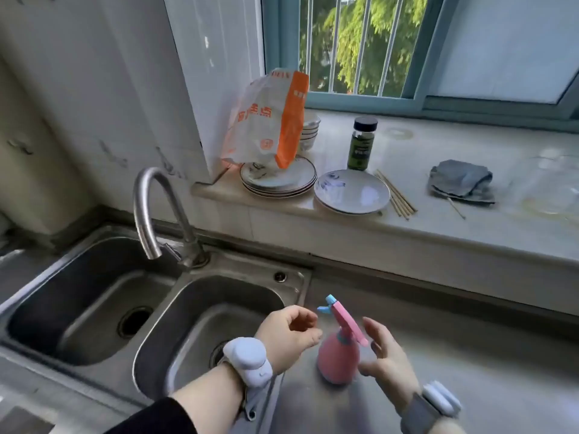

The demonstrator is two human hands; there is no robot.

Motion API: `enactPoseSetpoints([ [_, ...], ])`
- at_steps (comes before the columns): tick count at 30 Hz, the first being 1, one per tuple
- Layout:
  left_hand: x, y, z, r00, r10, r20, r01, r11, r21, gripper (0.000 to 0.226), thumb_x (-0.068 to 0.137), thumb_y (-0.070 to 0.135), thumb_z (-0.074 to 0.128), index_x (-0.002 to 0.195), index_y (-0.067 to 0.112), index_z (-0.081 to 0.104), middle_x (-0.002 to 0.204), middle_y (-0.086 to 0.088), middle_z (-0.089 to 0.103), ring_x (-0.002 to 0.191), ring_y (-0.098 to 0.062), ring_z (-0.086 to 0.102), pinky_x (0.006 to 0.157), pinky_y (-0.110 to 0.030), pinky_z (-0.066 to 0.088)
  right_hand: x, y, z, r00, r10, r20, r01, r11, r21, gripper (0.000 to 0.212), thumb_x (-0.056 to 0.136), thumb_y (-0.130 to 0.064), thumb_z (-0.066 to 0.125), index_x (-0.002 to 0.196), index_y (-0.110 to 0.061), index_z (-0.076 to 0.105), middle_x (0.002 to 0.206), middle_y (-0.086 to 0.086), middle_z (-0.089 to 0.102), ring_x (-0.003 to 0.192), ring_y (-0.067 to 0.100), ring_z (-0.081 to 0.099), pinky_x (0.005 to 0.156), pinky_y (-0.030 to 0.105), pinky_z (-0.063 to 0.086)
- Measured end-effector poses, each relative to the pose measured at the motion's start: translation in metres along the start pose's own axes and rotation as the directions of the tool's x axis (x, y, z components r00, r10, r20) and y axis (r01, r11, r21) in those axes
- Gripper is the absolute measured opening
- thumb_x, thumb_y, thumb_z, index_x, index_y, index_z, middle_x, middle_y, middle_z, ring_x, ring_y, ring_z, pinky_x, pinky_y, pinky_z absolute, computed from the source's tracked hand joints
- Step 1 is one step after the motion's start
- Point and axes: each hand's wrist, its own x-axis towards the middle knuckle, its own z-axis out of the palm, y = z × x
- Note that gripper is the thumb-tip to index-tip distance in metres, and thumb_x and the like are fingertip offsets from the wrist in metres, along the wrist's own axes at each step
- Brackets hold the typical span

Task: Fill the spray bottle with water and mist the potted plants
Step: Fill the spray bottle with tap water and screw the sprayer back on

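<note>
From the head view, the pink bottle [336, 355] stands upright on the steel counter [470, 386] just right of the sink [194, 314], between the loosely curled, empty left hand [289, 332] and the spread right hand [387, 361]

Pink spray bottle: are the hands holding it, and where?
No. The pink spray bottle stands alone on the counter; left hand and right hand flank it, apart.

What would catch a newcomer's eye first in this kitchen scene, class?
The pink plastic spray bottle with a blue nozzle stands on the steel counter right of the double steel sink, between the left hand and right hand, neither gripping it. Behind, an orange-and-white paper bag leans on stacked plates on the windowsill.
</note>
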Motion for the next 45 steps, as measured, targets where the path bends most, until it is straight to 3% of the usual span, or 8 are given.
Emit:
enactPoseSetpoints([
  [6,0.015,-0.009,0.016,0.995,-0.087,0.045,0.084,0.994,0.076,0.035,0.079,0.016,0.074,0.112,0.019,0.065,0.110,0.003,0.068,0.104,-0.009,0.063,0.100,-0.027,0.048,0.015,0.034,0.022,0.998,0.067,-0.007,-0.067,0.998,-0.005,0.091,0.058,-0.001,0.078,0.139,-0.016,0.040,0.136,0.009,0.051,0.125,0.024,0.049,0.106,0.046,0.040],
  [10,0.025,-0.010,0.017,0.992,-0.091,0.084,0.079,0.988,0.131,0.043,0.081,0.016,0.072,0.123,0.017,0.062,0.119,0.003,0.065,0.112,-0.007,0.059,0.103,-0.027,0.045,0.019,0.035,0.029,0.997,0.078,0.021,-0.076,0.993,-0.085,0.073,0.053,-0.022,0.084,0.115,-0.040,0.050,0.114,-0.008,0.062,0.099,0.003,0.061,0.078,0.021,0.050],
  [14,0.036,-0.012,0.015,0.989,-0.091,0.113,0.074,0.987,0.145,0.045,0.081,0.016,0.073,0.125,0.015,0.060,0.123,0.002,0.065,0.114,-0.008,0.059,0.104,-0.029,0.045,0.023,0.034,0.029,0.998,0.054,-0.025,-0.056,0.995,-0.078,0.078,0.040,-0.034,0.078,0.114,-0.038,0.053,0.103,-0.017,0.065,0.084,-0.009,0.062,0.060,0.008,0.047],
  [20,0.051,-0.007,0.013,0.984,-0.067,0.167,0.073,0.997,-0.030,0.044,0.088,0.024,0.068,0.129,0.011,0.058,0.126,0.000,0.065,0.118,-0.011,0.059,0.107,-0.031,0.043,0.015,0.007,0.030,0.998,0.000,-0.061,-0.002,0.999,-0.036,0.073,0.046,-0.046,0.078,0.113,-0.031,0.056,0.110,-0.001,0.063,0.101,0.014,0.062,0.088,0.042,0.053],
  [27,0.058,0.015,0.014,0.955,-0.118,0.270,0.245,0.827,-0.505,0.041,0.082,0.040,0.058,0.103,0.009,0.074,0.111,-0.016,0.071,0.098,-0.023,0.067,0.096,-0.039,0.050,-0.001,-0.019,0.035,1.000,-0.005,0.029,-0.002,0.976,0.218,0.068,0.047,-0.048,0.083,0.106,-0.018,0.065,0.100,0.008,0.073,0.092,0.022,0.067,0.084,0.042,0.054],
  [33,0.058,0.026,0.001,0.964,-0.052,0.262,0.190,0.823,-0.536,0.038,0.086,0.041,0.057,0.105,0.011,0.072,0.114,-0.011,0.072,0.102,-0.023,0.068,0.088,-0.039,0.055,-0.008,-0.038,0.042,0.995,-0.043,0.088,0.015,0.954,0.300,0.076,0.049,-0.044,0.086,0.113,-0.011,0.064,0.103,0.011,0.073,0.093,0.024,0.069,0.076,0.034,0.054],
  [40,0.038,0.040,0.004,1.000,-0.006,0.017,0.012,0.905,-0.424,0.031,0.079,0.042,0.070,0.092,0.015,0.076,0.100,-0.005,0.076,0.101,-0.027,0.066,0.100,-0.051,0.047,-0.024,-0.056,0.056,0.984,-0.133,-0.119,0.133,0.991,-0.008,0.058,0.048,-0.051,0.079,0.100,-0.030,0.065,0.090,-0.009,0.074,0.081,0.006,0.068,0.074,0.032,0.057],
  [45,0.031,0.051,0.003,0.994,-0.103,0.022,0.102,0.886,-0.452,0.034,0.090,0.043,0.059,0.096,0.015,0.076,0.104,-0.012,0.073,0.108,-0.034,0.063,0.103,-0.053,0.044,-0.029,-0.062,0.058,0.967,-0.171,-0.188,0.164,0.985,-0.050,0.047,0.050,-0.049,0.080,0.092,-0.038,0.062,0.088,-0.011,0.071,0.079,0.003,0.066,0.073,0.032,0.057],
])
